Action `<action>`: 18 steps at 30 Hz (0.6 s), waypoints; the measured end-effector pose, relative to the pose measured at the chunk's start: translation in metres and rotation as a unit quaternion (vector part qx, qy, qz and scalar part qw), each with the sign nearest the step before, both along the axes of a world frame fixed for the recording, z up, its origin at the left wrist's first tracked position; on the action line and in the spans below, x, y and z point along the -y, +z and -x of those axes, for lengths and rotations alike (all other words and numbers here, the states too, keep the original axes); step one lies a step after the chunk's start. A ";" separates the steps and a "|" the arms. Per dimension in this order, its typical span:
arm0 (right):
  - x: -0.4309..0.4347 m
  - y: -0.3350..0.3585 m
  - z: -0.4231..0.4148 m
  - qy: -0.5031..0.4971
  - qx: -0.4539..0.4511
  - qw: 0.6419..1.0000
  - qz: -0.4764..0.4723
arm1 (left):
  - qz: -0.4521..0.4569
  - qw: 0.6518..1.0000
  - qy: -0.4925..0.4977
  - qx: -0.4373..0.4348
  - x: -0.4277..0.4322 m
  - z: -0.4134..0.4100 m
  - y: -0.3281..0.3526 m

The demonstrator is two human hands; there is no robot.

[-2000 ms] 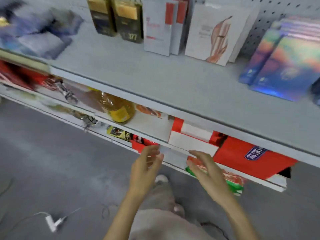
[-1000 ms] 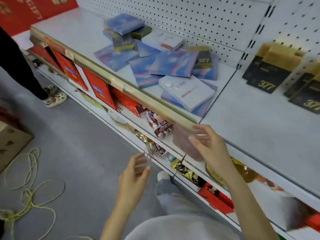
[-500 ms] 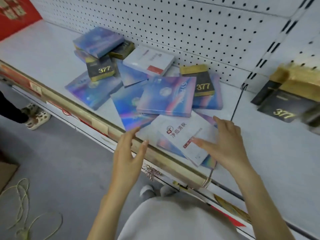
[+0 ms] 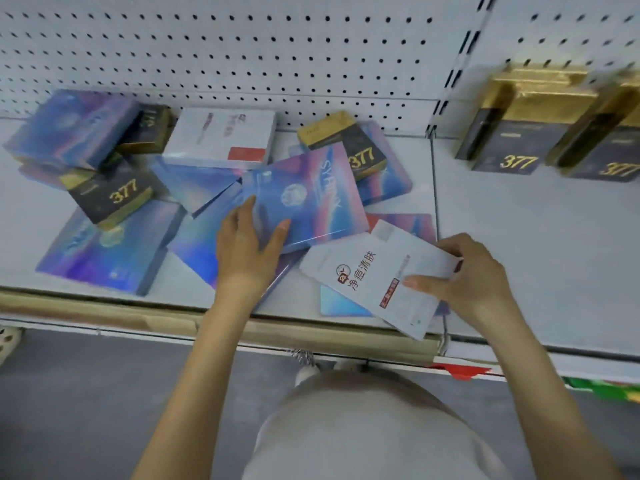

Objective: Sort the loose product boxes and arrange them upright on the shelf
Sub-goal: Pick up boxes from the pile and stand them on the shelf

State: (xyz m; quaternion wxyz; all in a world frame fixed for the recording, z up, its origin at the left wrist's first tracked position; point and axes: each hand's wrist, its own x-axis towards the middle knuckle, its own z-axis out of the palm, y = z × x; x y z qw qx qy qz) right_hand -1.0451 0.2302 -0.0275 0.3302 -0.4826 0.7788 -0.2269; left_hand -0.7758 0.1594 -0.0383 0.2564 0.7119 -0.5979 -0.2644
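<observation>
Loose boxes lie in a heap on the grey shelf (image 4: 519,244). My left hand (image 4: 244,242) grips the near edge of an iridescent blue-pink box (image 4: 311,192) marked SYRINX, thumb on its top face. My right hand (image 4: 464,275) pinches the right side of a flat white box (image 4: 367,271) with red Chinese print, which lies tilted near the shelf's front edge. Several more iridescent boxes, another white box (image 4: 221,136) and black-and-gold "377" boxes (image 4: 107,195) lie flat around them.
Two black-and-gold 377 boxes (image 4: 516,133) stand upright on the right section, past the shelf divider (image 4: 433,188). White pegboard (image 4: 277,46) backs the shelf. A tan price rail (image 4: 104,313) runs along the front edge. Grey floor lies below.
My view swung from the right section to the heap of loose boxes. My left hand reached onto the iridescent box and my right hand closed on the white box.
</observation>
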 end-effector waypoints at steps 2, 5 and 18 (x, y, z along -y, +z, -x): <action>-0.008 0.000 0.006 -0.049 0.048 0.998 -0.008 | -0.006 1.000 -0.007 0.020 0.005 0.001 -0.006; -0.025 0.000 0.020 -0.118 0.149 0.982 -0.008 | 0.011 1.000 -0.016 0.023 0.004 0.003 -0.014; -0.054 0.003 0.021 -0.359 0.362 0.856 0.087 | 0.077 0.996 -0.019 0.028 -0.022 0.002 -0.027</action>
